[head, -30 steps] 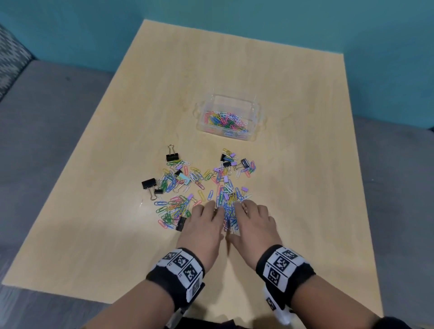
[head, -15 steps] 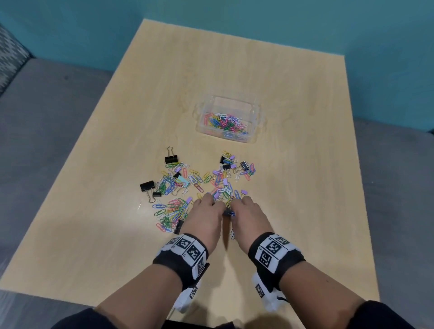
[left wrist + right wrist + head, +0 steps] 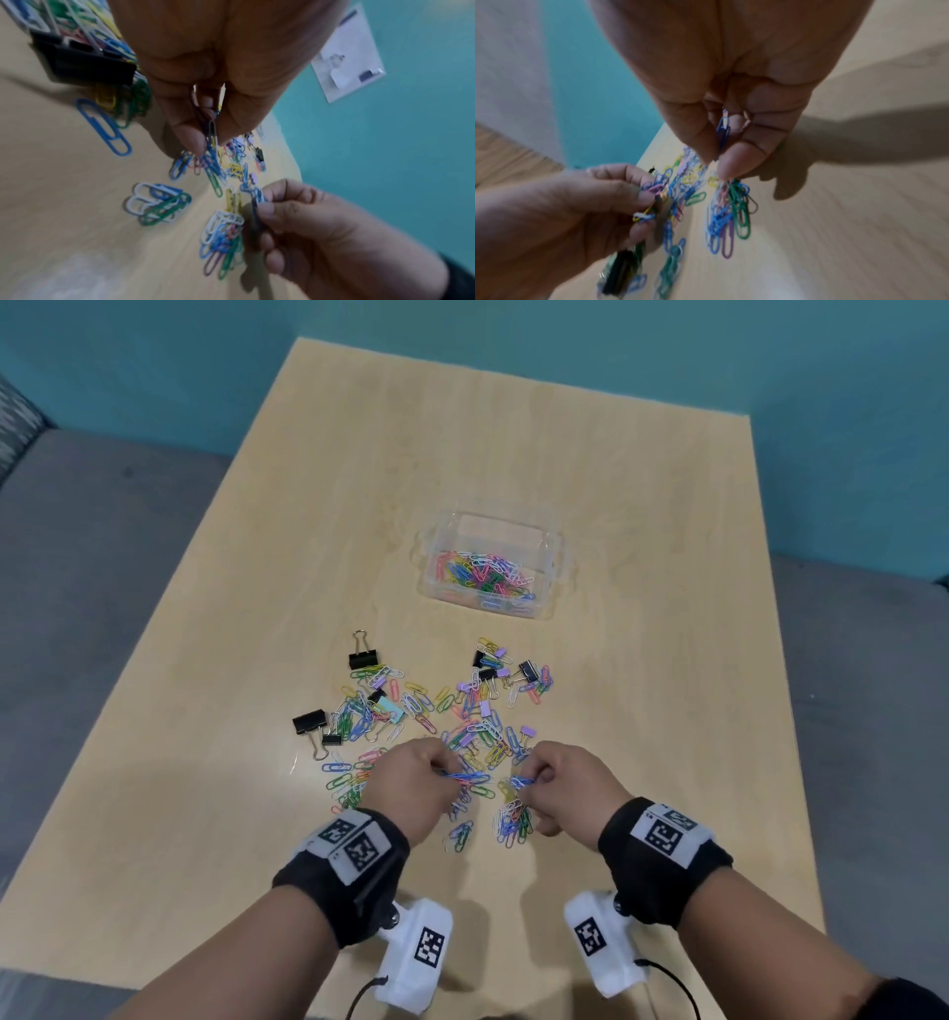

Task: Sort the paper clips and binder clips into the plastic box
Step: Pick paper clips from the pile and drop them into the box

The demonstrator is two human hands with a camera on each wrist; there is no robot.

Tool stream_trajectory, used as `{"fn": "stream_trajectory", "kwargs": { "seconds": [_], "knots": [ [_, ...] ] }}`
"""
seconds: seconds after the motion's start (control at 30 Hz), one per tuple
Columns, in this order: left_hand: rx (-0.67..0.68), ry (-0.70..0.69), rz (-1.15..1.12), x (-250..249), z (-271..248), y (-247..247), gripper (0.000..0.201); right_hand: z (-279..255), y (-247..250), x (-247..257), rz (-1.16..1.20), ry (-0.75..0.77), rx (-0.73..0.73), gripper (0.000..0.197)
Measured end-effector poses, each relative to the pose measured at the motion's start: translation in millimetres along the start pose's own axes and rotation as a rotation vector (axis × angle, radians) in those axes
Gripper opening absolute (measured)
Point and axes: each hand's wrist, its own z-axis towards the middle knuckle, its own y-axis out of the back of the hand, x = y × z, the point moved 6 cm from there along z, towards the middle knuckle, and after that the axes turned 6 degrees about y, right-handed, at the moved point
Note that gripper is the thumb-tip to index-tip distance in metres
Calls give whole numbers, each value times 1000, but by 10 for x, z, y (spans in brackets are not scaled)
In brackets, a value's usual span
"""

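Two small bunches of paper clips (image 3: 464, 777) pinched off the bench (image 3: 642, 660), one in left hand (image 3: 411, 785), one in right hand (image 3: 567, 783); pick-up step; next, carry to plastic box (image 3: 552, 552), well beyond loose pile, and release.

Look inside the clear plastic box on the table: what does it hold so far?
The plastic box holds a loose heap of coloured paper clips toward its near side. No binder clip shows among them, though anything buried under the heap stays hidden.
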Motion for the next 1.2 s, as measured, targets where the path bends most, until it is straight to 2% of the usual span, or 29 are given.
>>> {"fn": "stream_trajectory", "kwargs": {
  "seconds": [0.1,0.17,0.3,0.43,0.63,0.83,0.97,1.03,1.1,1.2],
  "knots": [
    [77,135,-304,49,-14,74,15,-21,82,-1,193,-36,32,17],
    [139,176,-436,-8,-27,125,15,-13,143,32,267,-37,42,18],
    [244,166,-596,-294,-30,276,17,45,285,216,377,-15,35,18],
    [253,97,-620,-709,159,467,17,214,497,580,422,82,-5,19],
    [123,-75,-509,-1482,723,791,21,679,935,1261,299,211,-119,22],
    [-22,-166,-278,-2023,1227,866,21,1223,1219,1695,49,249,-258,19],
    [-41,-180,-129,-2098,1352,798,13,1373,1201,1807,-146,212,-212,12],
    [-39,-178,-79,-2062,1335,835,11,1356,1251,1798,-312,203,-216,26],
    [-53,-196,-88,-1980,1276,931,10,1245,1341,1765,-470,256,-279,33],
    [-96,-244,-146,-1730,1073,1079,12,921,1294,1571,-559,342,-325,33]
  ]
}}
